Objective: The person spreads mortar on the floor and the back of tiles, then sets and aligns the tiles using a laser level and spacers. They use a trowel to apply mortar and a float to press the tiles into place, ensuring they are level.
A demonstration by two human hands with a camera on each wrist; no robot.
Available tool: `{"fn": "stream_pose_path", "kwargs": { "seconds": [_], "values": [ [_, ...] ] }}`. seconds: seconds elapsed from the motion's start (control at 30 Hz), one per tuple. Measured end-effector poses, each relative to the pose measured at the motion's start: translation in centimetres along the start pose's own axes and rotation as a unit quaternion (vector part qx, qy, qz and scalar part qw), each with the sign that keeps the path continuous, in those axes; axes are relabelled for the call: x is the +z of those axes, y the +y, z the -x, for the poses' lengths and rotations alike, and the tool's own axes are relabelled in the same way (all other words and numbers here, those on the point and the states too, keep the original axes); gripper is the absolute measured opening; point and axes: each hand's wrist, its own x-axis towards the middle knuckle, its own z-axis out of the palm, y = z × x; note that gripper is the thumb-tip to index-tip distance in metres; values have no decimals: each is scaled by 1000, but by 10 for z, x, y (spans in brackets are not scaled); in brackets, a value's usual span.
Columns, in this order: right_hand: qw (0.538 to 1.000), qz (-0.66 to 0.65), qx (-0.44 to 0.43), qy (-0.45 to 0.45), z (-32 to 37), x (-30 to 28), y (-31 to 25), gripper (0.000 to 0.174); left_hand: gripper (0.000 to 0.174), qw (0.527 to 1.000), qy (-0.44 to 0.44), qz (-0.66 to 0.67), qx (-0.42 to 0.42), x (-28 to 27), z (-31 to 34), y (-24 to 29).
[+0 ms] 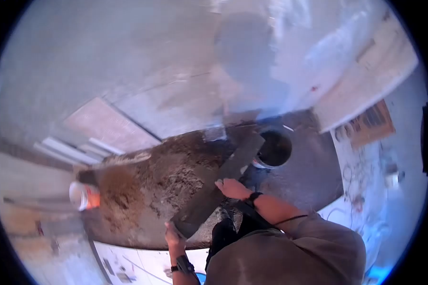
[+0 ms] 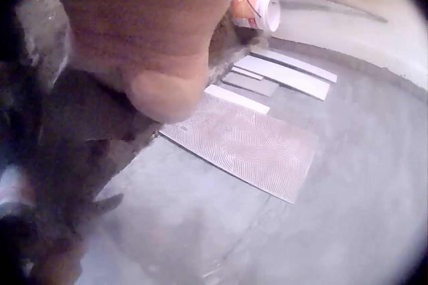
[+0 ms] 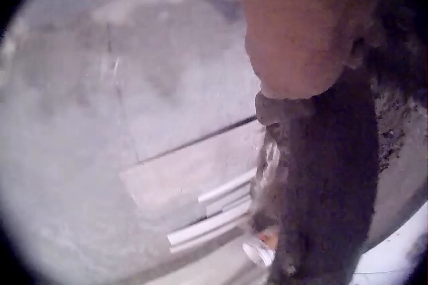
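A long dark board lies slantwise across the mortar on the floor, the left hand curled round its near end and the right hand on its middle, finger curl unclear, with a bucket at the mortar's left edge.

A grey-brown short-sleeved shirt covers the shoulders. Just behind the right hand sits a black wristband, and a thin black cord crosses the forearm further up. Behind the left hand is a black strapped device.
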Motion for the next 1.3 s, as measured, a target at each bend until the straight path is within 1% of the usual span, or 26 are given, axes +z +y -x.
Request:
{"fn": "stream_pose_path", "kwargs": {
  "seconds": [0.07,0.1,0.13,0.2,0.23,0.27,0.3,0.33,0.4,0.43,0.5,0.6,0.7,0.73,0.8,0.87,0.9,0.97,1.0,1.1,1.17,1.2,1.23,1.3],
  "values": [
    [990,-94,98,-26,3,-44,11,58,64,998,29,38,-31,-7,-9,-1],
    [991,-106,72,25,-3,-27,55,59,64,996,50,62,-41,-12,-13,-3],
    [990,-114,43,76,-8,-9,98,60,65,996,29,69,-43,-11,-18,-1],
    [969,-120,104,192,7,2,129,63,65,996,-6,80,-50,-5,-14,10],
    [952,-123,137,246,12,8,137,65,65,996,49,57,-57,4,-12,16],
    [944,-209,251,38,24,-15,125,62,65,992,107,33,-66,15,-13,26],
    [947,-211,234,69,33,-1,130,63,64,983,166,8,-73,22,-13,32],
    [948,-213,215,100,50,15,132,65,64,986,145,17,-81,21,-14,35],
    [943,-219,228,101,72,32,145,67,64,990,97,42,-91,11,-23,40],
    [941,-222,234,102,83,41,152,68,64,989,104,34,-96,5,-27,41],
    [955,-170,184,158,108,28,161,67,63,988,112,21,-106,-4,-35,39],
    [922,-223,311,67,125,28,226,58,62,985,127,-2,-118,4,-31,47],
    [905,-122,373,166,123,-5,246,45,62,991,39,38,-120,8,-26,50],
    [916,-38,361,173,119,-10,257,40,61,985,151,3,-84,-9,-23,42],
    [919,126,327,181,104,-15,285,32,61,987,132,21,-92,15,-7,47],
    [929,143,340,21,85,-33,304,29,60,987,120,35,-102,46,15,58],
    [927,153,339,-56,74,-43,307,30,60,975,196,-9,-102,67,23,63],
    [923,176,333,-81,58,-50,307,30,65,930,343,-88,-101,101,36,69],
    [920,191,329,-93,49,-54,309,31,66,938,333,-67,-69,98,43,64],
    [930,183,298,-113,29,-46,341,29,64,940,328,-79,-50,97,64,60],
    [928,196,301,-95,22,-24,369,31,63,943,320,-85,-41,100,75,59],
    [926,202,306,-84,20,-22,379,32,63,952,297,-70,-36,99,79,57],
    [927,174,319,-97,14,-34,375,33,62,960,272,-54,-31,98,82,54],
    [924,113,345,-121,-7,-71,351,36,63,952,295,-74,-35,98,91,50]
  ]
}}
